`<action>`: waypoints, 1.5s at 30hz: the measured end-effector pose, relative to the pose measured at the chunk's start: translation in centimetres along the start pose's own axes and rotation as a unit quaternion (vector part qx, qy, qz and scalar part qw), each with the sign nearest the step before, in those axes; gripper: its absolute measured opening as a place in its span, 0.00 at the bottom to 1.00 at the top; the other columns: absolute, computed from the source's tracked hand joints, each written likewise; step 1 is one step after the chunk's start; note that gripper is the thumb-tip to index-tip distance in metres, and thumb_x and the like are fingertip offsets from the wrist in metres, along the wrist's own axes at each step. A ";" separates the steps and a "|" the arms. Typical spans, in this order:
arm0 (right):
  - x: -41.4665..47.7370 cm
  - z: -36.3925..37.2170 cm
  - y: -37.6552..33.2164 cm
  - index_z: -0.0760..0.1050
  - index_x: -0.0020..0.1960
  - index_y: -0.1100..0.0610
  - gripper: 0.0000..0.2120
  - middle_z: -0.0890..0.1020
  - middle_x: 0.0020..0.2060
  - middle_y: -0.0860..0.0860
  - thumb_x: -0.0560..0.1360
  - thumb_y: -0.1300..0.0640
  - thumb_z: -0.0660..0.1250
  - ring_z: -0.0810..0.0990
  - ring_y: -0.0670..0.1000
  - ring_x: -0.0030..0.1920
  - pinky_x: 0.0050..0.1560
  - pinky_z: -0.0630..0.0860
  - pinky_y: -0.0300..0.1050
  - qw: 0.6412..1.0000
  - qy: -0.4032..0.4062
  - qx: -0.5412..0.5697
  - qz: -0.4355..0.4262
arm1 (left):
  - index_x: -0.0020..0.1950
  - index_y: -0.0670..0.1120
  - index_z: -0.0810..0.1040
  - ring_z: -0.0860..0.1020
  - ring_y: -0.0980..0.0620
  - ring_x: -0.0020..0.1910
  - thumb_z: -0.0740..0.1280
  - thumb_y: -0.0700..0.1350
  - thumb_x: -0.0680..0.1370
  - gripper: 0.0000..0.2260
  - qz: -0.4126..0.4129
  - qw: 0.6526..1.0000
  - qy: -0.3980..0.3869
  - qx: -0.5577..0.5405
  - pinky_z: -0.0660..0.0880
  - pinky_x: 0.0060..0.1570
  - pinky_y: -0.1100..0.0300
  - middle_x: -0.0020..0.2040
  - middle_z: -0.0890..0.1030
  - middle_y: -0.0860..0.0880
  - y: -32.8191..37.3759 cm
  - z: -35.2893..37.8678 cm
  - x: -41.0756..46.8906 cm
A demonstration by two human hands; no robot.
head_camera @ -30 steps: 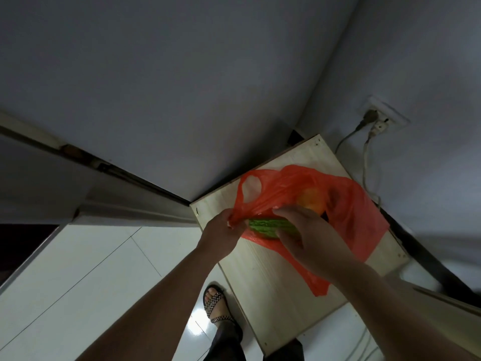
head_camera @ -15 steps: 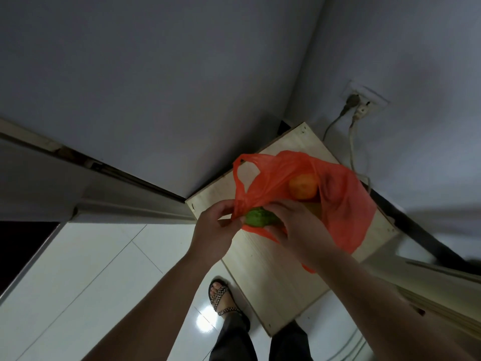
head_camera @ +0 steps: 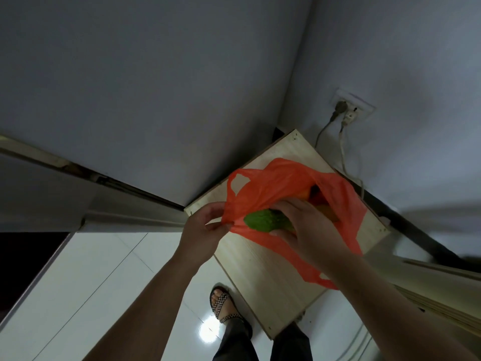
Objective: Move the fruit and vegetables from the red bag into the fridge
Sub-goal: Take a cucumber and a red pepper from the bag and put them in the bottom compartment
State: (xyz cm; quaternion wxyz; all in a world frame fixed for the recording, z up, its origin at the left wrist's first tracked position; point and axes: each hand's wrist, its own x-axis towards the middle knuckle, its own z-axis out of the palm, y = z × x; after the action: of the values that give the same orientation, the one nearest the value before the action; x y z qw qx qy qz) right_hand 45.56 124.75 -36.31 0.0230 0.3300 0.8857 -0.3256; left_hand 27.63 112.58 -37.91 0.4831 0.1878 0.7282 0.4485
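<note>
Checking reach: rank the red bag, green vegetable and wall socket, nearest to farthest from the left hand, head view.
1. red bag: its rim pinched by the left hand.
2. green vegetable: just right, in the bag's mouth, held by the right hand.
3. wall socket: far up-right, on the wall.

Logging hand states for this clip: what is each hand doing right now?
Left hand: pinches the red bag edge.
Right hand: grips the green vegetable.

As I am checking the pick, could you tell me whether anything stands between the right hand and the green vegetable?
Nothing visible does: the right hand grips the green vegetable at the mouth of the red bag, whose rim the left hand pinches.
</note>
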 end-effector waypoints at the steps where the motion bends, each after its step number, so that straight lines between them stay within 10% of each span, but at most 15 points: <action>1: -0.3 -0.5 -0.1 0.71 0.62 0.49 0.19 0.76 0.57 0.45 0.72 0.49 0.68 0.74 0.47 0.56 0.56 0.72 0.42 1.000 0.005 0.009 0.001 | 0.52 0.53 0.77 0.79 0.51 0.55 0.70 0.34 0.72 0.16 0.001 1.000 0.009 0.020 0.74 0.48 0.67 0.52 0.80 0.55 0.0 -0.1 0.1; 9: -1.5 -5.3 -1.4 0.69 0.59 0.44 0.17 0.71 0.51 0.34 0.72 0.48 0.68 0.70 0.32 0.50 0.48 0.66 0.25 0.985 0.117 0.109 0.057 | 0.60 0.58 0.73 0.70 0.72 0.57 0.76 0.39 0.67 0.26 0.078 0.995 -0.019 0.062 0.70 0.56 0.71 0.58 0.75 0.63 4.4 0.8 -0.4; 14: -1.0 -8.2 -1.9 0.71 0.60 0.43 0.18 0.74 0.52 0.37 0.71 0.48 0.69 0.75 0.43 0.54 0.55 0.76 0.47 0.955 0.165 0.201 0.139 | 0.55 0.59 0.74 0.73 0.70 0.55 0.77 0.40 0.65 0.24 0.111 0.987 -0.076 0.093 0.71 0.55 0.68 0.55 0.77 0.62 8.2 2.5 0.2; 19: -1.1 -10.8 -3.7 0.73 0.53 0.42 0.13 0.78 0.48 0.36 0.70 0.53 0.71 0.77 0.37 0.51 0.43 0.73 0.28 0.933 0.196 0.288 0.096 | 0.58 0.66 0.69 0.71 0.68 0.57 0.75 0.56 0.58 0.30 0.120 0.975 -0.126 0.141 0.71 0.58 0.63 0.57 0.74 0.66 9.7 5.2 0.0; 23: -1.2 -11.9 -4.6 0.75 0.58 0.52 0.14 0.81 0.52 0.45 0.73 0.55 0.69 0.80 0.42 0.52 0.48 0.76 0.33 0.900 0.220 0.373 0.043 | 0.64 0.62 0.70 0.75 0.60 0.60 0.73 0.62 0.61 0.32 0.150 0.966 -0.132 0.165 0.73 0.60 0.54 0.59 0.78 0.60 9.6 6.3 -0.5; 27: -1.8 -11.8 -2.9 0.74 0.59 0.47 0.19 0.80 0.55 0.44 0.69 0.49 0.70 0.80 0.43 0.53 0.51 0.76 0.36 0.901 0.218 0.371 0.046 | 0.56 0.63 0.74 0.76 0.68 0.52 0.75 0.52 0.67 0.20 0.151 0.976 -0.090 0.131 0.71 0.51 0.70 0.50 0.80 0.67 9.3 5.8 -1.2; 32: -2.0 -9.5 3.1 0.66 0.67 0.44 0.22 0.70 0.67 0.46 0.75 0.43 0.62 0.69 0.49 0.66 0.65 0.68 0.53 0.980 0.071 0.106 0.156 | 0.56 0.60 0.74 0.76 0.66 0.50 0.74 0.50 0.69 0.18 0.135 0.985 0.012 0.103 0.74 0.46 0.72 0.51 0.79 0.61 8.9 3.7 -1.0; 38: 1.2 -5.1 8.5 0.56 0.73 0.43 0.25 0.52 0.75 0.46 0.78 0.38 0.48 0.50 0.52 0.75 0.74 0.51 0.56 0.983 -0.132 -0.044 0.116 | 0.61 0.54 0.75 0.70 0.72 0.39 0.74 0.51 0.69 0.21 0.124 0.953 0.002 0.276 0.64 0.35 0.82 0.48 0.74 0.63 7.8 3.0 2.2; 45: 3.8 -2.1 12.2 0.54 0.75 0.48 0.29 0.56 0.75 0.49 0.77 0.36 0.45 0.53 0.53 0.74 0.73 0.51 0.57 0.978 -0.122 0.000 0.170 | 0.66 0.52 0.71 0.76 0.52 0.53 0.70 0.65 0.64 0.33 0.107 0.917 -0.009 0.384 0.72 0.50 0.60 0.57 0.77 0.49 4.7 5.2 5.3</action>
State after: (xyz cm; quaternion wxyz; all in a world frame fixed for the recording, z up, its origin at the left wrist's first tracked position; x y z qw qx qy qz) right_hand 50.25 135.15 -42.45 0.1855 0.4337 0.8073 -0.3545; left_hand 28.98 121.30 -37.54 0.3294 0.4404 0.8153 0.1815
